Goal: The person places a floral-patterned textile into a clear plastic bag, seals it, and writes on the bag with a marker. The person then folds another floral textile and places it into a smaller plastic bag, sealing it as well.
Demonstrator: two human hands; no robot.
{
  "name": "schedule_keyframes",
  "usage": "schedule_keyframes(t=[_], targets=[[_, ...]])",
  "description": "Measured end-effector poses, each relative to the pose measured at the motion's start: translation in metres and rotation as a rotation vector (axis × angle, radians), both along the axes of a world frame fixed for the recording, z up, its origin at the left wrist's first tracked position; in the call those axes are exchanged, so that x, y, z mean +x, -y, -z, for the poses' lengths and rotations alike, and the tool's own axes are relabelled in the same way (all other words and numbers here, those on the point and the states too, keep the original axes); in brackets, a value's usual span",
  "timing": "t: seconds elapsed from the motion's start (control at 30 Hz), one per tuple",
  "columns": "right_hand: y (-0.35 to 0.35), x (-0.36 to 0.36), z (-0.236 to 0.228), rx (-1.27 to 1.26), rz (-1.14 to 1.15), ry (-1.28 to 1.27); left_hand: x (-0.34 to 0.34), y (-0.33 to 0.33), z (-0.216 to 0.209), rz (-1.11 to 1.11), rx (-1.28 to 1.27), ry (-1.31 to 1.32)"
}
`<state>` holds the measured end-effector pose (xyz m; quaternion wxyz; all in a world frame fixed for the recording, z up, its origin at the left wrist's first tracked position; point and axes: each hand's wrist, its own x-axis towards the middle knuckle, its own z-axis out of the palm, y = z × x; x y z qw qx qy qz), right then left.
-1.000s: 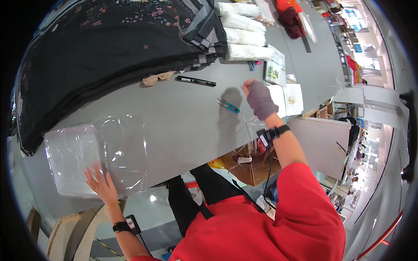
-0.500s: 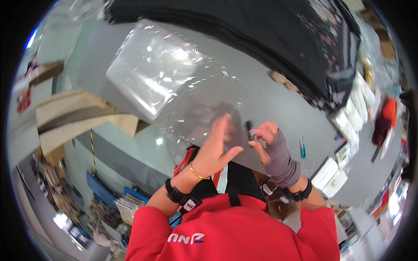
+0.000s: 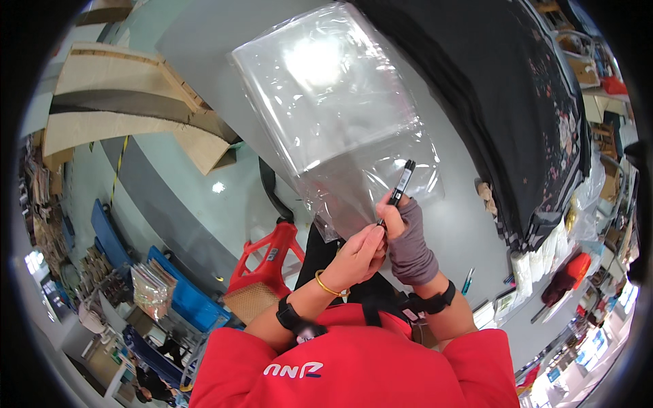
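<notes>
A black marker pen with a pale label slants up and away from my right hand, whose fingers are wrapped round it. My left hand is closed at the pen's lower end, with its fingertips pinched together there. That end of the pen is mostly hidden by the fingers. Just beyond both hands, a stack of clear plastic bags lies on the grey table, its near edge loose and crumpled.
Dark folded fabric with a floral part covers the table's far right. Small teal-handled snips lie right of my right forearm. A red stool stands at lower left, with wooden panels beyond it and blue bins nearby.
My left hand, spread and apart before, has come to the pen and closed at its lower end. The pen is now tilted in my right hand. The view has shifted.
</notes>
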<state>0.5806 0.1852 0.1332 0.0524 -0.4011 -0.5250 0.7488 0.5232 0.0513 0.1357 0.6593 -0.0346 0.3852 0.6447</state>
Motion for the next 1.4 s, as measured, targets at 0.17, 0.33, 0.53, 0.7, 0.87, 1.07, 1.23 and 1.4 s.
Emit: schedule_keyframes(t=[0.17, 0.33, 0.53, 0.7, 0.87, 1.07, 1.23, 1.4], targets=[[0.001, -0.073, -0.005, 0.062, 0.077, 0.023, -0.047, -0.001, 0.0, -0.123, -0.051, 0.105], [0.01, -0.111, 0.008, 0.061, 0.088, 0.015, -0.091, 0.004, 0.01, -0.146, -0.066, 0.082], [-0.068, -0.166, 0.018, -0.277, 0.453, 0.007, -0.105, 0.008, 0.015, 0.091, 0.174, -1.086], [-0.151, -0.191, 0.02, 0.663, 0.329, -0.106, -0.14, 0.048, 0.024, 0.312, -0.206, -1.194], [-0.083, -0.201, 0.068, 0.621, -0.193, -0.103, -0.214, 0.01, 0.093, 0.261, -0.019, -1.977], [-0.05, -0.229, 0.096, 1.025, -0.301, -0.179, -0.225, -0.001, 0.104, 0.372, -0.075, -2.029], [-0.05, -0.222, 0.09, 1.092, -0.373, -0.045, -0.227, 0.003, 0.109, 0.343, -0.057, -1.989], [-0.044, -0.217, 0.079, 1.199, -0.495, -0.001, -0.23, 0.004, 0.111, 0.329, -0.029, -1.937]])
